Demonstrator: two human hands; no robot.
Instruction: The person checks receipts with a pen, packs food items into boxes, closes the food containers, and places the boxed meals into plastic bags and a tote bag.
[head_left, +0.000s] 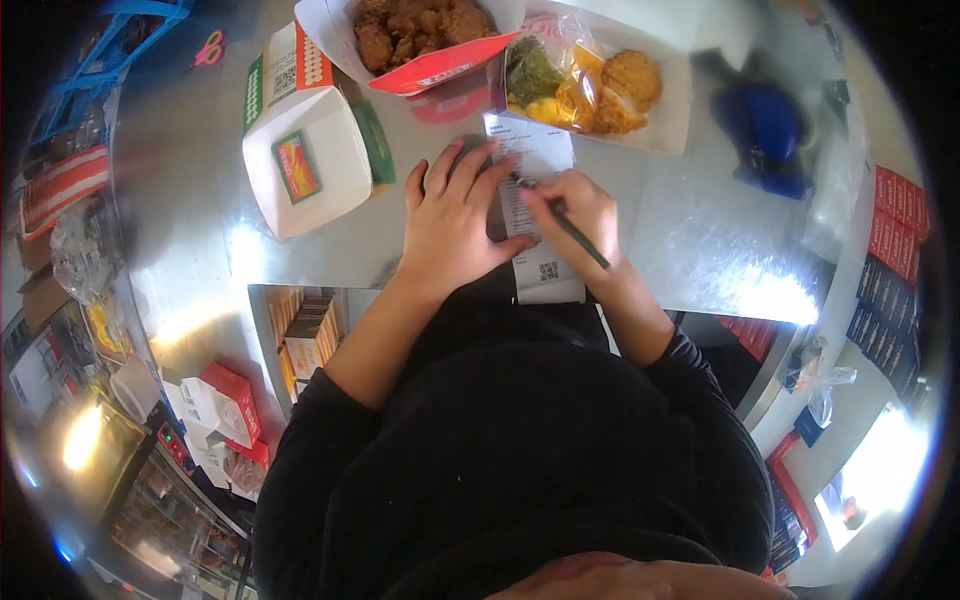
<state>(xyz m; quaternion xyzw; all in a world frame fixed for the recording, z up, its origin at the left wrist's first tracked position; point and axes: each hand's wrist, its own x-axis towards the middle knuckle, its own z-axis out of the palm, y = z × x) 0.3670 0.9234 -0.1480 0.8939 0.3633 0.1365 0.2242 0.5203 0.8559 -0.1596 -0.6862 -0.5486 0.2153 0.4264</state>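
A long printed paper receipt (536, 157) lies on the steel counter (337, 255) in front of me, its lower end reaching the counter's edge. My left hand (457, 214) is spread palm down at its left side, the fingers apart and the thumb on the paper. Between the fingers of my right hand (581, 217) is a dark pen (577, 234), its tip end over the receipt. Beyond it stand an open box of fried chicken pieces (424, 37) and an open box (671, 120) with breaded pieces and a clear plastic packet of greens.
An open carton (259, 176) holding a small sauce sachet (296, 166) stands at the left. Pink-handled scissors (210, 49) lie at the far left. A blue object (769, 127) is at the right. Folded red boxes (236, 397) sit lower left.
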